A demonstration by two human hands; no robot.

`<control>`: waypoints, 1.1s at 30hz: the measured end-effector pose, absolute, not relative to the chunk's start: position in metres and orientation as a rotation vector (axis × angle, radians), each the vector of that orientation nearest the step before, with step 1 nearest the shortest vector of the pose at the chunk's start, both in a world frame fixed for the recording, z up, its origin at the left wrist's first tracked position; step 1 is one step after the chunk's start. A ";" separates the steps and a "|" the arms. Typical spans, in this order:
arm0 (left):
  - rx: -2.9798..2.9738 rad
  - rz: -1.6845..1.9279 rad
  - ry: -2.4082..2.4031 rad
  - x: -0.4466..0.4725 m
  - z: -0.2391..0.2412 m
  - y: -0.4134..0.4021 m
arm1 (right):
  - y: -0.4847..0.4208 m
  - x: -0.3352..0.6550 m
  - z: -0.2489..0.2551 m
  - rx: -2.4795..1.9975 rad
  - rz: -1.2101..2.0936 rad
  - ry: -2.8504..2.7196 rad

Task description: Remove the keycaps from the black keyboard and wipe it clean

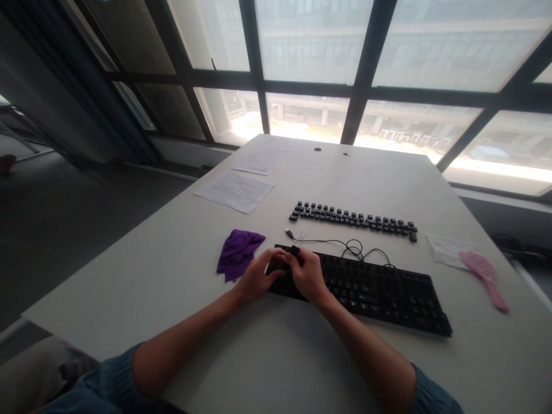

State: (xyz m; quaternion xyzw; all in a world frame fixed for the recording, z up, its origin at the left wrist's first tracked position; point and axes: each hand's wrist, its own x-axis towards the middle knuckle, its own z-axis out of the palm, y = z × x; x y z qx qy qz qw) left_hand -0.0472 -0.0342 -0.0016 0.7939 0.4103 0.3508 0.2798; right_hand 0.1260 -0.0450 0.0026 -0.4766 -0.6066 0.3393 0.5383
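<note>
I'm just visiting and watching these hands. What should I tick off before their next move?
1. Keyboard within reach of left hand and right hand: ok, beneath both.
2. USB plug disconnected: ok, lying on the table.
3. Loose keycaps lined up: ok, beyond the keyboard.
4. Purple cloth off the keyboard: ok, left of it.
5. Small dark piece by the right hand identified: cannot tell, too small.

White table [181,276]: keyboard [383,293], keycaps [354,219], purple cloth [238,253], papers [236,191], hairbrush [478,264].
</note>
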 end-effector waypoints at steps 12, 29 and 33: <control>2.190 0.999 0.971 -0.046 0.003 -0.025 | -0.040 0.126 -0.002 -1.232 0.891 -1.273; 1.986 1.160 1.067 -0.035 0.029 0.046 | -0.036 0.127 -0.002 -1.224 0.908 -1.228; 1.944 1.191 1.167 -0.025 0.028 0.082 | -0.035 0.128 -0.003 -1.213 0.915 -1.231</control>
